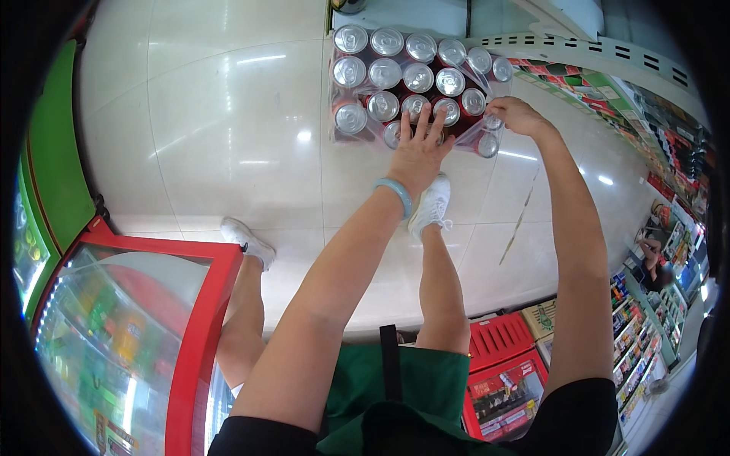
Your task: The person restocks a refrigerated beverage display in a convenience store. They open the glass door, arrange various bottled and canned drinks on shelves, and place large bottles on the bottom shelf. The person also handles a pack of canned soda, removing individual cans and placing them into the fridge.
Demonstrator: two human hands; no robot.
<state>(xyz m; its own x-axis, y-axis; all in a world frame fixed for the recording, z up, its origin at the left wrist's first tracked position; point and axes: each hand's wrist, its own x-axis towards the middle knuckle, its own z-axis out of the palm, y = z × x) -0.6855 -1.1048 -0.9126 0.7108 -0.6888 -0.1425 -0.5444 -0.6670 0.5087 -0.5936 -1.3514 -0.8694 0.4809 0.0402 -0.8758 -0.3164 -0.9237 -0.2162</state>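
A pack of red drink cans (418, 77) with silver tops stands on the tiled floor before me, several rows deep. Clear plastic wrap (472, 132) covers part of it and is torn away over the middle cans. My left hand (421, 147), with a pale bangle at the wrist, rests fingers spread on the can tops of the near row. At the pack's right side, my right hand (518, 116) pinches the wrap between thumb and fingers. The wrap is stretched around the cans at the right edge; my left hand partly covers a near can.
At lower left stands a drinks fridge with a red-framed glass door (197, 319). A green panel (60, 142) is beyond it. White shelving (587, 45) borders the pack's far right. Red crates (502, 342) are near my right leg; a person (656, 268) sits farther right.
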